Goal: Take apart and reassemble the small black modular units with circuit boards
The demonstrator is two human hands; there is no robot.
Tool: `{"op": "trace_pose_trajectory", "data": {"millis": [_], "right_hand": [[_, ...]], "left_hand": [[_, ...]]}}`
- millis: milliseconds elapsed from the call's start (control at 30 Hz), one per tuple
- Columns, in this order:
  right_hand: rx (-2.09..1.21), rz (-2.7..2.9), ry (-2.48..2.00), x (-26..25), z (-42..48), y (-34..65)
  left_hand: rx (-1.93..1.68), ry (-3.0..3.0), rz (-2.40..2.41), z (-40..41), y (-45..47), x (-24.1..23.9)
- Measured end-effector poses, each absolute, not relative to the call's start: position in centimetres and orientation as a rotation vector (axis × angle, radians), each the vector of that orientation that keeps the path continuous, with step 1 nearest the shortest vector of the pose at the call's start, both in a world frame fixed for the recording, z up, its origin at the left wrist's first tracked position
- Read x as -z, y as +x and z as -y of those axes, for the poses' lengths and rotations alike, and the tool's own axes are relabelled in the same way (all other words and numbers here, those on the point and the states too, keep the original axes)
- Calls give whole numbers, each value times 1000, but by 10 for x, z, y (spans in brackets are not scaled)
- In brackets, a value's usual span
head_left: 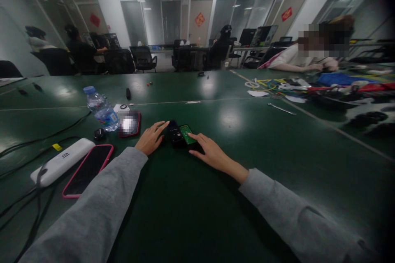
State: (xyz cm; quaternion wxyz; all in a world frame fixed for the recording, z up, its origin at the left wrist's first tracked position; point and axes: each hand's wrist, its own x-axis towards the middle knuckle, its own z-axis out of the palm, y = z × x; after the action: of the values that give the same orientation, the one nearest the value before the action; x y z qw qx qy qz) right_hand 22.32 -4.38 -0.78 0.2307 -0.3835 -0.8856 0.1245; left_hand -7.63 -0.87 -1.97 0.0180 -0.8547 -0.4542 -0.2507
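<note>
A small black case (175,133) lies on the green table, its top face dark with a few light marks. Against its right side rests a green circuit board (186,130) in a black frame, tilted slightly. My left hand (151,137) is on the left of the case, fingers stretched, with a fingertip at its upper left corner. My right hand (211,152) comes from the right; its fingertips lie on the board's right part and its thumb is apart, near the lower edge. Neither hand wraps around anything.
At left are a water bottle (100,109), a red-edged device (138,124), a white power bank (63,162), a pink-cased phone (88,172) and black cables. A wrench (282,109) lies at right, before heaped cables and parts. A person (293,59) sits beyond.
</note>
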Motion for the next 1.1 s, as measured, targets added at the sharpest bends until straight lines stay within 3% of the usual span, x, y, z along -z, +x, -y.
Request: {"op": "trace_pose_trajectory", "data": {"millis": [1100], "right_hand": [[-268, 2494, -1058, 7, 44, 221]], "left_hand": [[674, -2641, 1327, 11, -73, 16]]}}
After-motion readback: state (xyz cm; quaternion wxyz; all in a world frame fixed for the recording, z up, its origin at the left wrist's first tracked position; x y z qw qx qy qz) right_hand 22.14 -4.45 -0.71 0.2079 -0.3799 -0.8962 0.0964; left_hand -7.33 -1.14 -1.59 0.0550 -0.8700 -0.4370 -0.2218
